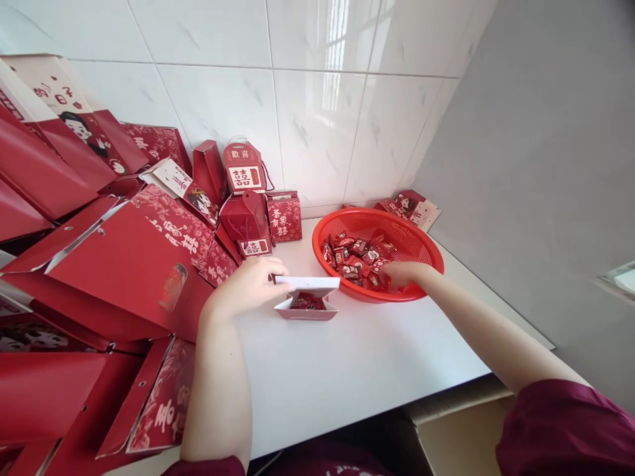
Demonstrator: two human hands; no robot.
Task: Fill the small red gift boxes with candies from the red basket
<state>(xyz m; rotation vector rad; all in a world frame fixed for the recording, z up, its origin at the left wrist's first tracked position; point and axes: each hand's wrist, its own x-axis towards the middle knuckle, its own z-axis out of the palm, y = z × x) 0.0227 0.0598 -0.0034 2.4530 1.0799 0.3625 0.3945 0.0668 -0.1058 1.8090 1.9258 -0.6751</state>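
Note:
An open red paper gift box (307, 313) stands on the white table, with some red-wrapped candies inside it. My left hand (253, 283) pinches the left end of its raised flap between thumb and fingers. To the right sits a red plastic basket (421, 254) with a heap of small wrapped candies (354, 258). Down among those candies reaches my right hand (397, 274); its fingertips are partly hidden, so whether they grip a candy is unclear.
Red gift boxes (114, 277) pile up along the left. Several smaller boxes (245, 168) stand against the tiled wall, and more red packaging (411, 206) lies behind the basket. Below the table's front edge is an open cardboard box (461, 423). A grey panel (536, 165) rises on the right.

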